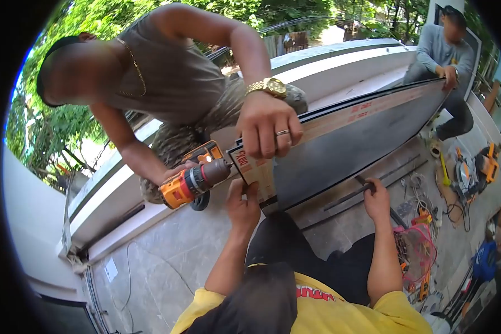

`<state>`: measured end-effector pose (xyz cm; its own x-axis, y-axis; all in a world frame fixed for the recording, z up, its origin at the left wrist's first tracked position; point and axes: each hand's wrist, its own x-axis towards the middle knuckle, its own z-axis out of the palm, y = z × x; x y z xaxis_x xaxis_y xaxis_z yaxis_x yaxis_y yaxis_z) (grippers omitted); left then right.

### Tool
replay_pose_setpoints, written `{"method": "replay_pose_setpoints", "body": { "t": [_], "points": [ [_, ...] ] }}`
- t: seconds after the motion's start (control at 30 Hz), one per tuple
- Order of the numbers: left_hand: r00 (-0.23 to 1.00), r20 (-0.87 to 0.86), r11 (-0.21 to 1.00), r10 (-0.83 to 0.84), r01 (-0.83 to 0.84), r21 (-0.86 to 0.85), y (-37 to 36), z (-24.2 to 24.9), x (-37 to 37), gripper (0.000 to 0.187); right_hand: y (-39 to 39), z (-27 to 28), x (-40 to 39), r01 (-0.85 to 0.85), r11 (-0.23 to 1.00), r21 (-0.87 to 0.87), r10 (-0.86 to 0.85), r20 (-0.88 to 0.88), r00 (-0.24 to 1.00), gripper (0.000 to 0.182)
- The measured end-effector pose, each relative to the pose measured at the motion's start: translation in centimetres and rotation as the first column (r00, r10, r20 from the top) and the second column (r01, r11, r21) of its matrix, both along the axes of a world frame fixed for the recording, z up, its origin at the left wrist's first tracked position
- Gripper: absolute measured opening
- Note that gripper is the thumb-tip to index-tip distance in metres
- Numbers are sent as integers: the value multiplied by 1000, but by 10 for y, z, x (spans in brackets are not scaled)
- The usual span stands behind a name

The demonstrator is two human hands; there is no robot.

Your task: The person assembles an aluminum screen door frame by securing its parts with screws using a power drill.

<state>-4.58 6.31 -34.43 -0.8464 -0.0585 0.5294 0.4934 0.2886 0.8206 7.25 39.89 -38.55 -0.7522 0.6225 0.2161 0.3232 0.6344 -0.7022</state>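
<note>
A long framed panel (328, 161), with a dark grey face, black edges and printed tape along its border, stands tilted on edge in front of me. My left hand (244, 205) is closed on its near lower corner, thumb against the taped border. My right hand (377, 199) is closed around a dark, slender tool (364, 182), just below the panel's lower edge; its kind I cannot make out. At the panel's near end, a co-worker's hand points an orange cordless drill (192, 182) at the frame edge. That co-worker's other hand (270, 125) presses on the panel's top.
Another person (442, 55) holds the panel's far end. Tools and cables litter the floor at right, including a circular saw (470, 167), a pink cord (420, 253) and a blue item (484, 260). A low white ledge (339, 78) runs behind. Thin dark strips lie below the panel.
</note>
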Motion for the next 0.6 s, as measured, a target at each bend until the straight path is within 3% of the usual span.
{"method": "replay_pose_setpoints", "body": {
  "t": [0.6],
  "points": [
    [1000, 27, 1000, 16, -16, -4, -1, -11, 0, 13, -3, 7, 4, 7, 1000, 29, -8, 31, 999, 32]
  ]
}}
